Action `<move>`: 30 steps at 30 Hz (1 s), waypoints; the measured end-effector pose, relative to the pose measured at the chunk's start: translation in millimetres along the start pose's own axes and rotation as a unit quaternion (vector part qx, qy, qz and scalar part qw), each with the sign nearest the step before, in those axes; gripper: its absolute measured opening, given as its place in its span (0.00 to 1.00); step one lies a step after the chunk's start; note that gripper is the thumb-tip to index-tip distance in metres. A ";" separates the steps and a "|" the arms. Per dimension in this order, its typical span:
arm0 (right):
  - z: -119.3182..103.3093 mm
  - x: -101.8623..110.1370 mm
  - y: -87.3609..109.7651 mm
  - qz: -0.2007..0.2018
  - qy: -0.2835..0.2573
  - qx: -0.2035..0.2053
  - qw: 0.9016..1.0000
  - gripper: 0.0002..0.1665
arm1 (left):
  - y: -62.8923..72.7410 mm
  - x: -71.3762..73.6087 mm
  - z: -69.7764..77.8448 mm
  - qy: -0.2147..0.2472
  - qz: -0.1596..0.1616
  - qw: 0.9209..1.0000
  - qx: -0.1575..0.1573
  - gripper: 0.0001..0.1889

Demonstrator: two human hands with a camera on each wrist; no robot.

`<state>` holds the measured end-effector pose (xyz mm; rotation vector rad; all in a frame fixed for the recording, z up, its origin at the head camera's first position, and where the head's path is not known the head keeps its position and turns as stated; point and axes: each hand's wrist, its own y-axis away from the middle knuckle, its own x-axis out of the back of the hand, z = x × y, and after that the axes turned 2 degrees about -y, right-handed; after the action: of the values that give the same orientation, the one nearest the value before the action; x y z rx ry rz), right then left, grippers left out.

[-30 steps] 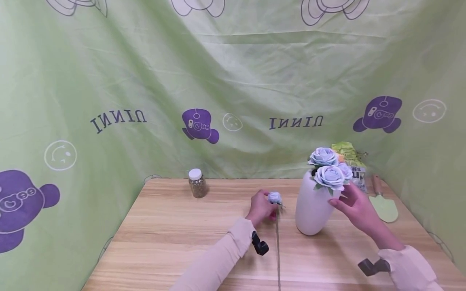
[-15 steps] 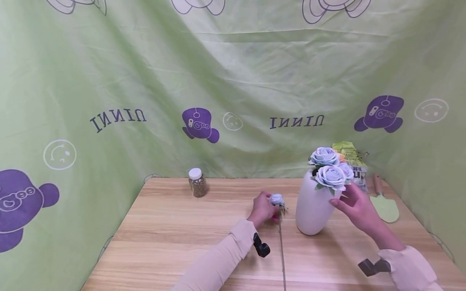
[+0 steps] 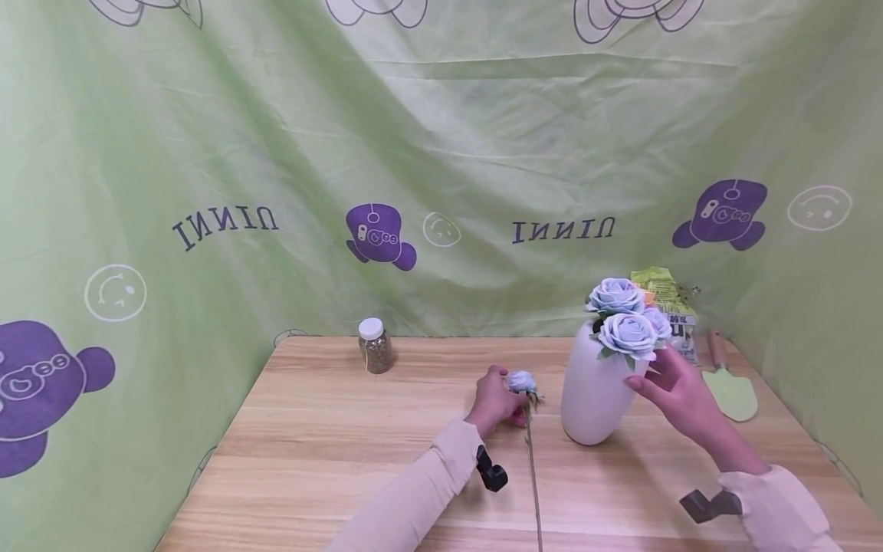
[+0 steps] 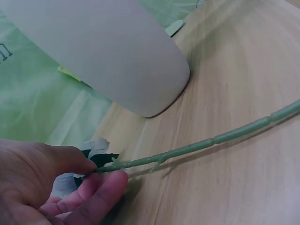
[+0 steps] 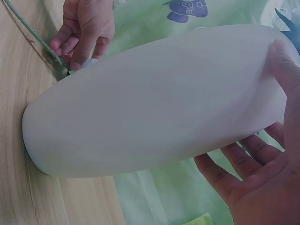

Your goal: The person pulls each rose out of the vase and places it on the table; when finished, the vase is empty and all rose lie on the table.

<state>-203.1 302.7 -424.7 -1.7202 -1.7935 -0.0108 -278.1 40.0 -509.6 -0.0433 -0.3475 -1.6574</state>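
My left hand [image 3: 494,402] pinches a pale blue artificial rose [image 3: 522,382] just below its bloom, between thumb and fingers. Its long green stem [image 4: 201,144] runs low over the table toward the front edge. To the right stands a white vase [image 3: 597,399], upright on the table and holding several blue roses [image 3: 626,333]. My right hand [image 3: 679,395] grips the vase near its top on the right side. In the right wrist view the thumb [image 5: 287,65] lies along the vase wall, with the other fingers round the opposite side.
At the back left stands a clear jar [image 3: 375,354] with a white lid and brown contents. Behind the vase is a green and white packet [image 3: 679,330]. A pale green trowel [image 3: 731,395] lies at the right. Green cloth [image 3: 441,153] hangs round the wooden table [image 3: 310,460].
The left hand shifts slightly, carrying the rose a little right and then back left, and its stem's lower end has swung to the right. The right hand and vase stay nearly still.
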 end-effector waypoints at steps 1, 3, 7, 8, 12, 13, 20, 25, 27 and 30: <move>0.1 -0.1 0.2 0.000 0.000 -0.001 1.000 0.46 | -0.1 0.8 -1.1 -0.004 -0.002 1.000 -0.001 0.36; 0.3 -0.5 0.7 0.001 0.001 -0.002 1.000 0.46 | 0.4 3.1 -2.5 -0.022 -0.004 1.000 -0.004 0.37; 0.5 -1.3 0.6 -0.001 0.004 -0.006 1.000 0.47 | 0.7 10.0 -3.3 -0.080 0.003 0.996 -0.029 0.38; 0.5 -1.3 0.5 0.000 0.006 -0.006 1.000 0.47 | 0.8 11.7 -3.0 -0.102 0.006 0.994 -0.044 0.38; 0.1 -0.4 0.6 0.001 0.008 -0.009 1.000 0.47 | 2.4 17.8 3.0 -0.154 0.010 0.982 -0.112 0.31; -0.1 -0.1 0.6 0.002 0.008 -0.009 1.000 0.47 | 2.8 18.8 5.3 -0.163 0.012 0.978 -0.130 0.27; -1.1 -0.5 0.5 0.000 -0.003 -0.006 1.000 0.46 | 9.1 21.8 39.8 -0.103 -0.016 0.974 -0.203 0.04; -1.7 -1.6 0.3 0.001 -0.019 0.008 1.000 0.46 | 16.0 20.5 72.3 -0.062 -0.041 0.973 -0.218 0.02; -2.0 -1.7 0.3 0.001 -0.020 0.009 1.000 0.45 | 19.1 20.1 83.8 -0.048 -0.047 0.973 -0.219 0.02; -2.4 -1.5 0.3 0.000 -0.019 0.007 1.000 0.45 | 25.0 19.7 99.5 -0.030 -0.052 0.973 -0.222 0.02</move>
<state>-201.9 300.3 -423.6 -1.7223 -1.8162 0.0338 -273.6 44.1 -405.3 -0.4171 -0.0165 -1.8127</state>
